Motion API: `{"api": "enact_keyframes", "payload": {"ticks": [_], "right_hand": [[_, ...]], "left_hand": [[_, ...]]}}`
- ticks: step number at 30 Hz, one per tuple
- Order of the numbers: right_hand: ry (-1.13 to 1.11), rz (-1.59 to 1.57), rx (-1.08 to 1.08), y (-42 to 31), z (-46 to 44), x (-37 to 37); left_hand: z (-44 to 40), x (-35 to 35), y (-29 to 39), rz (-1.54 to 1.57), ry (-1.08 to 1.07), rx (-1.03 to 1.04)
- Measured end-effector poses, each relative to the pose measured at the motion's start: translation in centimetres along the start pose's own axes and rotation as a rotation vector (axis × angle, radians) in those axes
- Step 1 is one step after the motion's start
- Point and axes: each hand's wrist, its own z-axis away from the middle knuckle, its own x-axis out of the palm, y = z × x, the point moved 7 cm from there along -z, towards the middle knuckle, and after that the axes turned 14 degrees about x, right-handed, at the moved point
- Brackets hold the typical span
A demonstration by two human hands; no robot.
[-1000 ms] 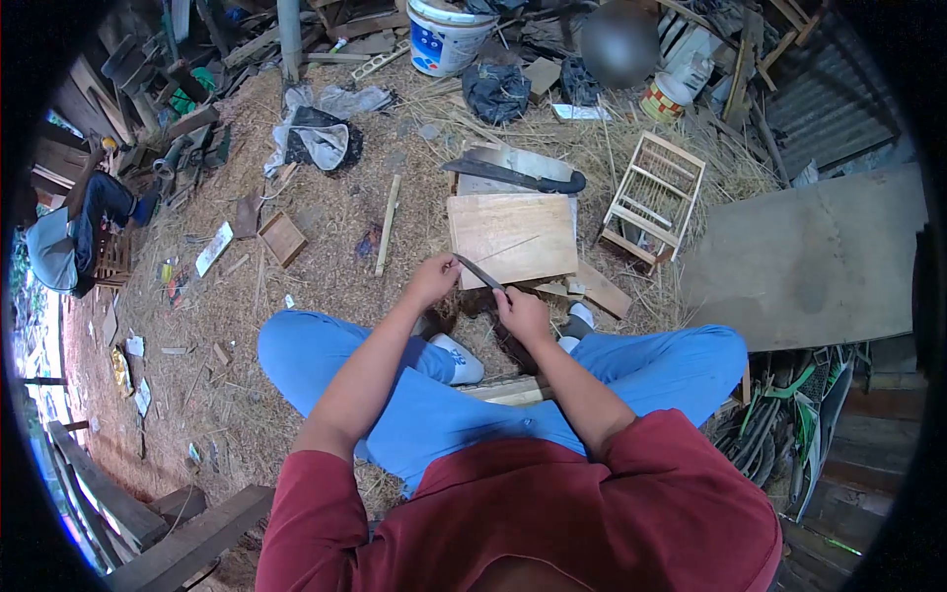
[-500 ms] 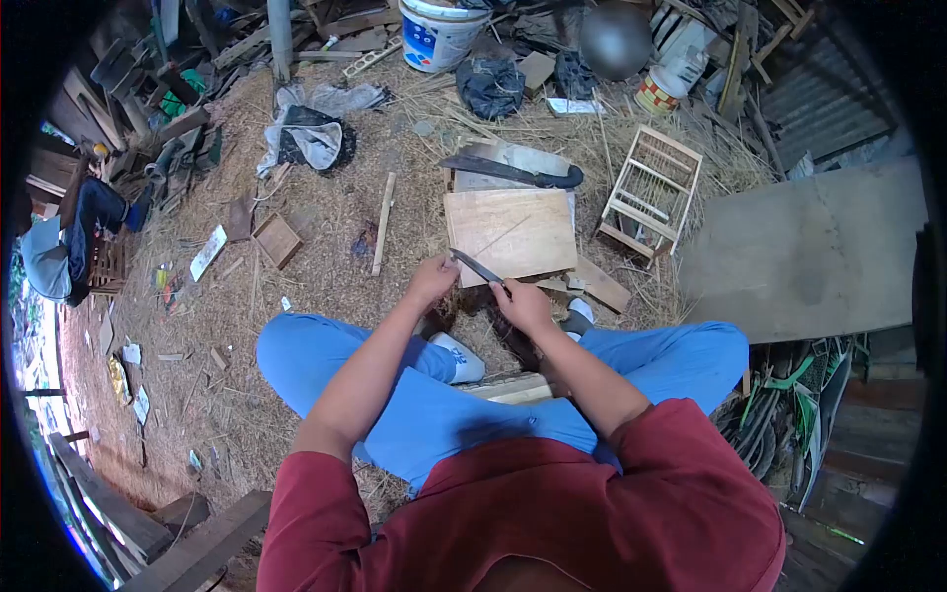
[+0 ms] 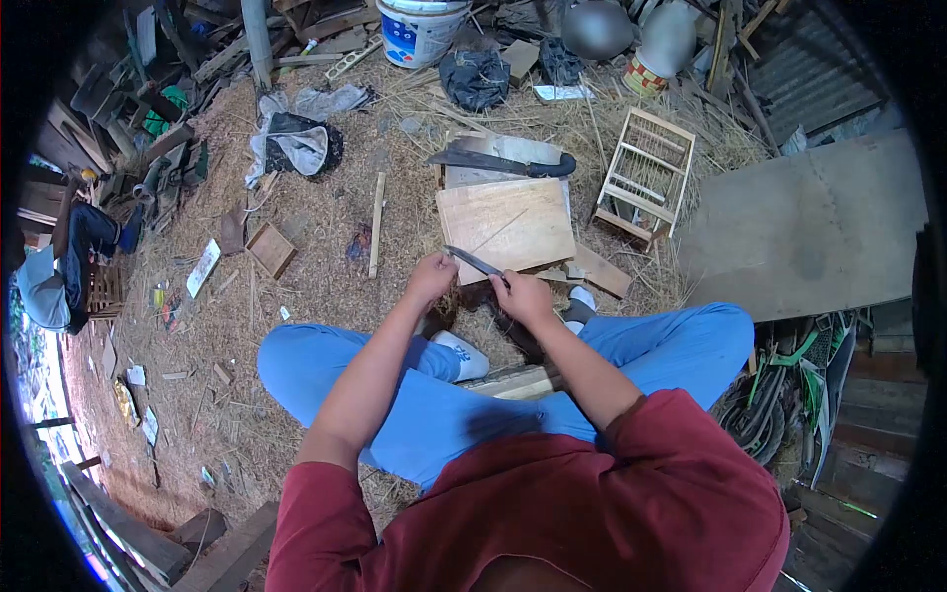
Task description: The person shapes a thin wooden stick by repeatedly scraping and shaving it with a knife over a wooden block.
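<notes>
My right hand point(image 3: 525, 297) is wrapped around the handle of a knife point(image 3: 475, 260), its dark blade pointing up and to the left. Close to the blade's tip, my left hand point(image 3: 431, 277) is closed, its thumb and fingers pinched; what lies in them is too small to make out. Just beyond both hands lies a pale wooden board point(image 3: 513, 222), with a thin stick point(image 3: 501, 231) across its top. Behind that board, a machete point(image 3: 503, 163) with a dark blade and black handle rests on another flat piece.
To the right stands a small slatted wooden frame point(image 3: 646, 178), near a large grey sheet point(image 3: 804, 227). A wooden strip point(image 3: 377, 225) and a shallow wooden box point(image 3: 270, 249) lie left on the straw-covered ground. A white bucket point(image 3: 422, 35) stands behind. Another person point(image 3: 49, 286) sits far left.
The view has shifted slightly. My hands stay near each other with the knife still in the right one, and its blade tip remains by the left fingers.
</notes>
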Motion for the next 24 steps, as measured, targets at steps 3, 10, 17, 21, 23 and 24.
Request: {"api": "enact_keyframes", "payload": {"ticks": [3,10,17,21,23,24], "right_hand": [[0.027,0.016,-0.009,0.2,0.5,0.3],[0.077,-0.018,0.067,1.0,0.1,0.2],[0.009,0.028,0.087,3.1,-0.5,0.0],[0.047,-0.104,0.229,3.8,-0.9,-0.4],[-0.053,-0.011,0.119,2.5,-0.2,-0.3],[-0.101,0.037,0.063,2.0,-0.1,-0.3]], "left_hand": [[-0.2,0.0,-0.1,-0.004,0.026,-0.006],[0.1,-0.1,0.8,-0.026,0.003,-0.011],[0.4,-0.2,2.1,-0.073,0.007,0.029],[0.4,-0.2,1.6,-0.078,-0.017,-0.041],[0.4,-0.1,1.8,-0.054,-0.003,-0.007],[0.5,-0.2,2.3,-0.057,-0.005,-0.004]]}}
